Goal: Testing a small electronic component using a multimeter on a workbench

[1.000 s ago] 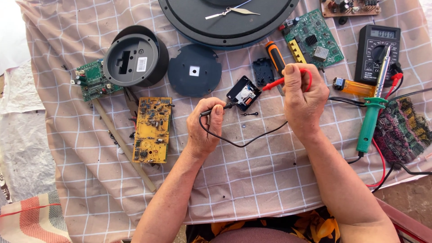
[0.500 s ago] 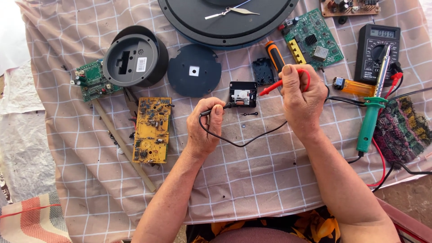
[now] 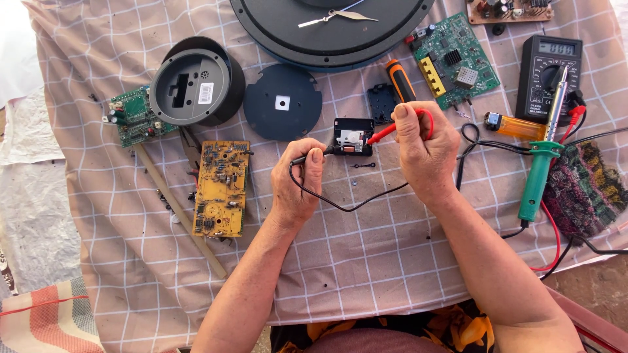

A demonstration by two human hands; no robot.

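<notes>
Here both probes meet the small black square clock movement, which lies on the checked cloth of the bench below the round black disc: the left hand pinches the black probe, the right hand clamps the red probe. A reading seems underway; next calls for steady tips and a glance at the black multimeter.

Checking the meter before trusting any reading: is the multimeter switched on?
On. The black multimeter at upper right shows digits on its display; a dead one would be blank. The value is too small to make out.
</notes>
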